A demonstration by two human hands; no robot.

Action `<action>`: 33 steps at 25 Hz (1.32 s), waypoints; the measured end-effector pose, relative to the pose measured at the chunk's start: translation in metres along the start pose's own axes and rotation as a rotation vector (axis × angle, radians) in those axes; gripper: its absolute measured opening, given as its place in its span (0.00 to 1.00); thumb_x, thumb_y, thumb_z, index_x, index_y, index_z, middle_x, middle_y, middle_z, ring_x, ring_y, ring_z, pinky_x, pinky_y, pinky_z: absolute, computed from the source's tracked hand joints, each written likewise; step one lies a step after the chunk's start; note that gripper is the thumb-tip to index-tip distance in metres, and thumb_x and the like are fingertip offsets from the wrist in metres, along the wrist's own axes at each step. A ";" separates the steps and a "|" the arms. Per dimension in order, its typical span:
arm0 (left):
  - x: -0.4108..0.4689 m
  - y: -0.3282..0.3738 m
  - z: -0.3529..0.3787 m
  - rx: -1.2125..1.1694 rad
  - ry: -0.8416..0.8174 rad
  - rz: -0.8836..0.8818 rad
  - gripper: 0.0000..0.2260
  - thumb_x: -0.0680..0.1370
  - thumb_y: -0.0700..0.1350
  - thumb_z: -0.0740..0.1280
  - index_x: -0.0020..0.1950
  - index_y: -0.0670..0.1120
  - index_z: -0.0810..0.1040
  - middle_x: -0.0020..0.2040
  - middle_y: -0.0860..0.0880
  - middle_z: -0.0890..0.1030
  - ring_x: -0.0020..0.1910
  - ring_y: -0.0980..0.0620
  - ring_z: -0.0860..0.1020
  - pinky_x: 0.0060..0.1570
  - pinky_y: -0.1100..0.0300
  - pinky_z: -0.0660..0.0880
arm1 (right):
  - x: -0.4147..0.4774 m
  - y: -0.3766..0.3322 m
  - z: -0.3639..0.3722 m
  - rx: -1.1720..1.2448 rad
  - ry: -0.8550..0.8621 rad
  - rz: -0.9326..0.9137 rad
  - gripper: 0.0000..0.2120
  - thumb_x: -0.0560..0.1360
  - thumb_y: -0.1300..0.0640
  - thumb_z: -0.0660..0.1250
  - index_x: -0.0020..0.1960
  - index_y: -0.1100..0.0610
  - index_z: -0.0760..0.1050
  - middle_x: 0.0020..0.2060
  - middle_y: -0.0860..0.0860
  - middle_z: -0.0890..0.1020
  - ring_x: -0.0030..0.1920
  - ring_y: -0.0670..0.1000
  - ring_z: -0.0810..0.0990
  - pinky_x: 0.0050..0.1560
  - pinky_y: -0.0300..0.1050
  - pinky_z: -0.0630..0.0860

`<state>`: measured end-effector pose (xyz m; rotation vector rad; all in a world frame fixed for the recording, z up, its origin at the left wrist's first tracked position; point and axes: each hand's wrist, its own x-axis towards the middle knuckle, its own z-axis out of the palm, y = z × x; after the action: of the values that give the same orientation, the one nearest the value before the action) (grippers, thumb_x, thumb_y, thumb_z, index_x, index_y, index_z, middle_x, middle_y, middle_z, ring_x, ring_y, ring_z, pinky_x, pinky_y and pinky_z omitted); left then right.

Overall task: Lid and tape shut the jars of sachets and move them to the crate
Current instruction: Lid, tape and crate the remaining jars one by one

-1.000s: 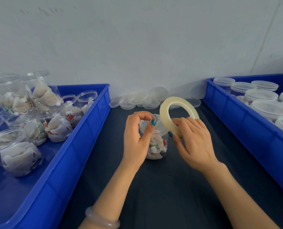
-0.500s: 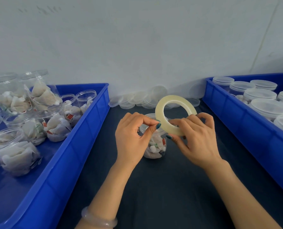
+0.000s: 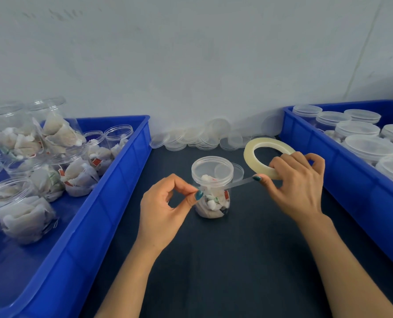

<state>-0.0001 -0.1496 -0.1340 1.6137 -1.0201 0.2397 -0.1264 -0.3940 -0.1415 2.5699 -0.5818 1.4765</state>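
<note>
A small clear jar of sachets (image 3: 212,198) stands lidded on the dark table, its clear lid (image 3: 211,169) on top. My right hand (image 3: 296,187) grips a roll of clear tape (image 3: 251,154) to the right of the jar. My left hand (image 3: 165,207) pinches the free end of the tape strip (image 3: 236,182) just left of the jar. The strip runs taut across the jar's front, just under the lid. The blue crate on the right (image 3: 342,177) holds several lidded jars (image 3: 365,148).
A blue crate on the left (image 3: 113,203) holds several open jars of sachets (image 3: 25,210). Loose clear lids (image 3: 202,138) lie in a row against the wall behind the jar. One more lid (image 3: 238,172) rests right behind the jar.
My hands have drawn apart, left hand going left and right hand going right with the roll. A length of tape has been pulled off and now stretches across the jar.
</note>
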 end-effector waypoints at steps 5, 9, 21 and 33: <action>0.000 -0.007 -0.004 0.001 0.021 -0.088 0.10 0.73 0.47 0.76 0.43 0.57 0.75 0.41 0.60 0.81 0.43 0.54 0.79 0.40 0.58 0.73 | -0.004 -0.004 0.007 0.005 -0.061 0.031 0.29 0.78 0.31 0.51 0.39 0.55 0.74 0.36 0.50 0.78 0.42 0.55 0.76 0.56 0.53 0.61; 0.001 -0.009 -0.002 0.014 0.058 -0.123 0.11 0.73 0.45 0.76 0.43 0.56 0.75 0.41 0.61 0.80 0.38 0.57 0.76 0.39 0.61 0.70 | -0.004 -0.008 0.010 0.010 -0.092 0.049 0.27 0.77 0.32 0.53 0.40 0.55 0.73 0.37 0.49 0.77 0.43 0.54 0.75 0.54 0.52 0.61; 0.007 -0.012 0.029 0.202 0.197 -0.180 0.11 0.77 0.43 0.72 0.52 0.57 0.72 0.47 0.66 0.78 0.36 0.55 0.75 0.36 0.63 0.73 | -0.002 -0.019 0.017 0.043 -0.226 0.153 0.29 0.77 0.30 0.47 0.45 0.53 0.73 0.41 0.45 0.73 0.46 0.51 0.72 0.55 0.52 0.59; 0.012 0.002 0.070 0.037 -0.050 -0.390 0.58 0.61 0.74 0.70 0.81 0.51 0.47 0.78 0.54 0.61 0.75 0.55 0.63 0.67 0.58 0.69 | -0.003 -0.028 0.015 0.084 -0.267 0.120 0.23 0.80 0.35 0.50 0.44 0.52 0.72 0.40 0.44 0.72 0.44 0.49 0.70 0.53 0.52 0.58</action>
<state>-0.0189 -0.2173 -0.1478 1.8224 -0.7208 -0.0462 -0.1046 -0.3716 -0.1491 2.8685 -0.7313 1.2214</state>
